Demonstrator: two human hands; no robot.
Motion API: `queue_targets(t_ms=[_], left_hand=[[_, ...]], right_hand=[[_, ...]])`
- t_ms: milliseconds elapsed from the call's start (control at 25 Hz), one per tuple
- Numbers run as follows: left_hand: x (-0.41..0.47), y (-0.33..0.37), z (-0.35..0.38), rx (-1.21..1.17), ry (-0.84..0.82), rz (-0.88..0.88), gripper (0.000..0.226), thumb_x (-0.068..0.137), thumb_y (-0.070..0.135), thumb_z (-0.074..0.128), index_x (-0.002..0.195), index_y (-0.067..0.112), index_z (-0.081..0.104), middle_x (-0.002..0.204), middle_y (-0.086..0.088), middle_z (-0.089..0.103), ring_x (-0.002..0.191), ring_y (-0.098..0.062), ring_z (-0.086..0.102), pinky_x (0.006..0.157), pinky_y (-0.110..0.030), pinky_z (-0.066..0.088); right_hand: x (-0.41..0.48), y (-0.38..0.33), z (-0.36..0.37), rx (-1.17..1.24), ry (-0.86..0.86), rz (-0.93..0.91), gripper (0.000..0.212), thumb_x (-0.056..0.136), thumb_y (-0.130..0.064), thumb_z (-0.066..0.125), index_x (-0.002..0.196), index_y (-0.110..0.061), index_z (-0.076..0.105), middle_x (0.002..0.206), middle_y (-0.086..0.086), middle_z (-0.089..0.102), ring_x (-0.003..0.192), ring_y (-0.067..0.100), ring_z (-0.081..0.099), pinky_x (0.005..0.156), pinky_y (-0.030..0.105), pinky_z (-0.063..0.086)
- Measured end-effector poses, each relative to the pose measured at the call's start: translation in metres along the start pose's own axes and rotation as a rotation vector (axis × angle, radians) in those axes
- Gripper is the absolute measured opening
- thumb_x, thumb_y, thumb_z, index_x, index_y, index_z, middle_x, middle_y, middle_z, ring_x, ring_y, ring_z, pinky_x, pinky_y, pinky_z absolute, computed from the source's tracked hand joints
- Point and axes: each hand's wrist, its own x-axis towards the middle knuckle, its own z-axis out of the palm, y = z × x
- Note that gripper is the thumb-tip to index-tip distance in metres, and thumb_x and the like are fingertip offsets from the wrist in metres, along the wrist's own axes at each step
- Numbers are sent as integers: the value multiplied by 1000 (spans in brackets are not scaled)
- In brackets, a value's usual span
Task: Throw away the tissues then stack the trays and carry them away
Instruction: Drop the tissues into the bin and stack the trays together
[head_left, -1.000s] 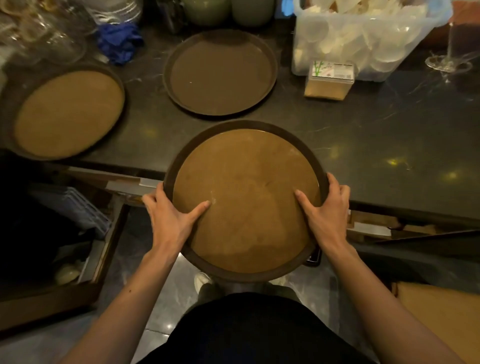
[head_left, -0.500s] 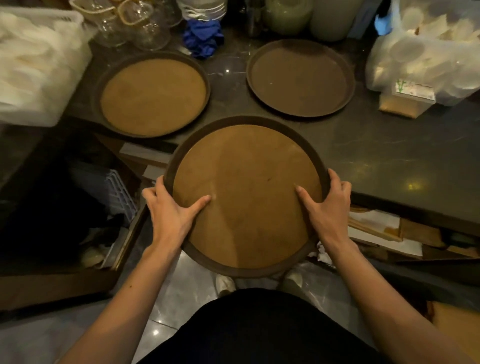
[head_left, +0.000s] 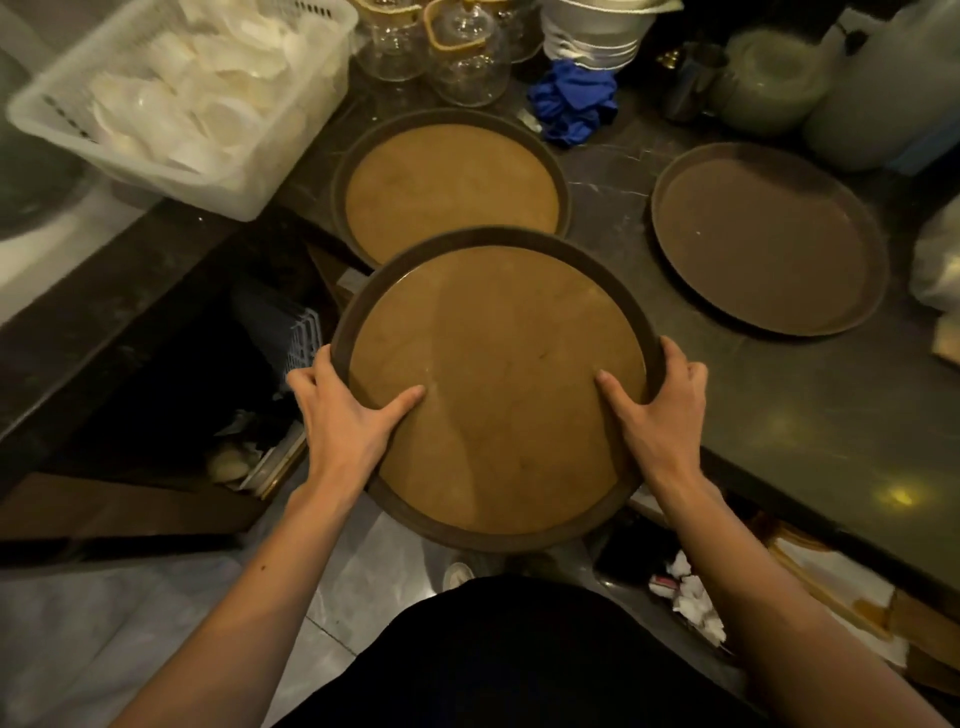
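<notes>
A round brown tray (head_left: 498, 384) with a dark rim is held level in front of me, half over the counter edge. My left hand (head_left: 345, 421) grips its left rim, thumb on the tray's face. My right hand (head_left: 662, 410) grips its right rim the same way. A second tan tray (head_left: 452, 182) lies on the dark counter just beyond, its near edge hidden under the held tray. A third, darker tray (head_left: 769, 239) lies on the counter to the right. Crumpled white tissues (head_left: 691, 603) lie in a bin below the counter at lower right.
A white plastic basket (head_left: 182, 104) of white items stands at the upper left. Glass cups (head_left: 457, 52), stacked white bowls (head_left: 597, 31), a blue cloth (head_left: 571, 106) and pale jars (head_left: 769, 83) line the back. Open shelving with clutter (head_left: 260, 457) sits below left.
The held tray has moved left along the counter toward the tan tray and now overlaps its near edge. Both hands keep the same grip.
</notes>
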Motion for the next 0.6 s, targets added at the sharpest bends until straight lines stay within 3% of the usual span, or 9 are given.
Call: queue_targets(t_ms=[120,320,600], left_hand=[[34,8,5,-1,32,-25,117,60,55,85,149,10,25,134,-14,30,127,-33,38,111,-40,34],[87,36,18,17,106,-71,114,60,53,86,148,10,26,133,-14,31,127,-32,38,108,-36,33],[165,52,30,29,106,-100,113,61,57,84,147,11,28,134,-13,32,128,-33,38,109,-42,35]], right_hand=[[42,-18,19,26,-35,-17,88,81,-48,74,151,-16,31,133,10,39,118,21,44,100,34,38],[115,-45,38,72,-96,-33,86,82,-48,73,150,-18,31,131,7,38,109,10,38,101,34,39],[182,-73,65,146,-42,36,65,88,-44,68,141,-13,45,131,6,46,121,19,47,101,33,40]])
